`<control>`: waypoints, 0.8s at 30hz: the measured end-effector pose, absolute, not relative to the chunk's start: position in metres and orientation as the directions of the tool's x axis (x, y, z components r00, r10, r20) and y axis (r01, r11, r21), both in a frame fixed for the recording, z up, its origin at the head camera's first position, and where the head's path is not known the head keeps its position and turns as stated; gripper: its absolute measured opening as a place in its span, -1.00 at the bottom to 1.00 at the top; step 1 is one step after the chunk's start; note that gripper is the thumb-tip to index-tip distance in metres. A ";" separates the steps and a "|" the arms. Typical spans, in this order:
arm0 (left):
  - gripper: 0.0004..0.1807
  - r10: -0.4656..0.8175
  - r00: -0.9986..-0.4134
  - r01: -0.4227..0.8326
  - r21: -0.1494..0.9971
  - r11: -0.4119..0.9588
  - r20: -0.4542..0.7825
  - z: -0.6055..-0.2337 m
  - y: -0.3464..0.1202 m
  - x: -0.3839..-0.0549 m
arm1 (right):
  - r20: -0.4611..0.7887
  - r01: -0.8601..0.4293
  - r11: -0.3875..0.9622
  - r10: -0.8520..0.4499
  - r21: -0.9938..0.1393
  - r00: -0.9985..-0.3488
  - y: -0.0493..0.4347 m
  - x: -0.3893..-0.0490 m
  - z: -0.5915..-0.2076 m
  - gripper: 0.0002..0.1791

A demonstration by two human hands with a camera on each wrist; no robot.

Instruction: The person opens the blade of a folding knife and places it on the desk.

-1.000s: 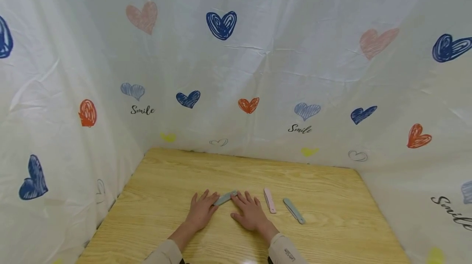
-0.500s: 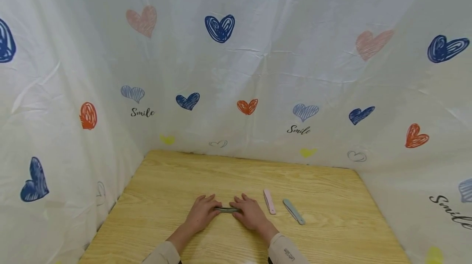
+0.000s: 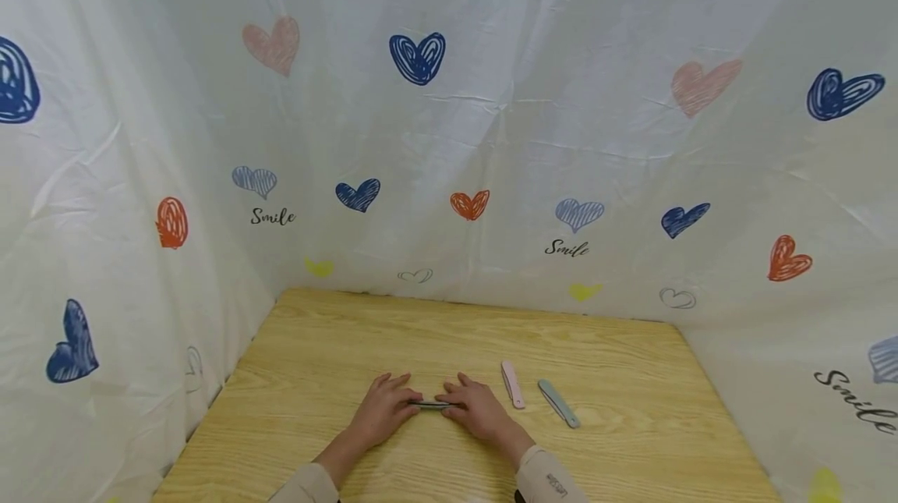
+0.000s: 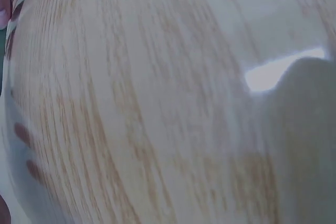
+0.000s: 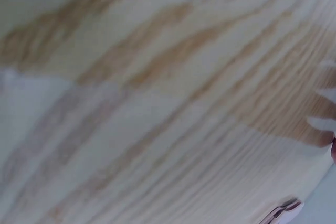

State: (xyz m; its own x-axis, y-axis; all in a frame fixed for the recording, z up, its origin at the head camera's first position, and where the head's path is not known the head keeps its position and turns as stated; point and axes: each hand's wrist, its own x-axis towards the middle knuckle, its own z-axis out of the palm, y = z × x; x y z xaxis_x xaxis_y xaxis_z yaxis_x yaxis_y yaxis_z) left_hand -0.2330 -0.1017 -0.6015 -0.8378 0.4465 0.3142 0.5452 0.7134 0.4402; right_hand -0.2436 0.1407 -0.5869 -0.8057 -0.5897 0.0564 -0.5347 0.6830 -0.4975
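In the head view, my left hand (image 3: 381, 411) and right hand (image 3: 480, 409) pinch opposite ends of a slim grey-green folding tool (image 3: 433, 404), shaped like a closed folding knife. It lies crosswise between my fingertips, edge up, with a dark slot line along it; its ends are hidden by the fingers. To the right of my right hand lies a pink folding tool (image 3: 513, 384) of the same shape. Beyond it is a second grey-green one (image 3: 559, 403), with a small hole at its near end. Both wrist views show mostly tabletop, with only bits of fingers at the edges.
The wood-grain table (image 3: 337, 331) carries all of these things. A white curtain (image 3: 491, 136) printed with hearts and the word Smile hangs along its back and both sides. Glare from a light (image 4: 286, 69) shows on the tabletop.
The grey-green tool lay flat and slanted under my fingers; it has been turned level and onto its edge, slightly nearer to me. My fingers have curled from flat to pinching its ends.
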 end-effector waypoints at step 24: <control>-0.80 0.349 -0.850 0.523 0.561 0.642 0.393 -0.589 -0.101 -0.228 | -0.016 -0.258 0.468 -0.504 -0.845 -0.863 0.152 -0.240 -0.566 -0.71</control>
State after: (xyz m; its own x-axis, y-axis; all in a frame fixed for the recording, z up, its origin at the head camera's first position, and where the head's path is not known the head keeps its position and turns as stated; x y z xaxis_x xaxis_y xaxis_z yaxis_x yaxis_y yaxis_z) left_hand -0.2282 -0.1015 -0.5888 -0.8505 0.3491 0.3935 0.5229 0.6420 0.5607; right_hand -0.2398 0.1522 -0.5660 -0.8634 -0.5043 -0.0158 -0.2579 0.4680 -0.8452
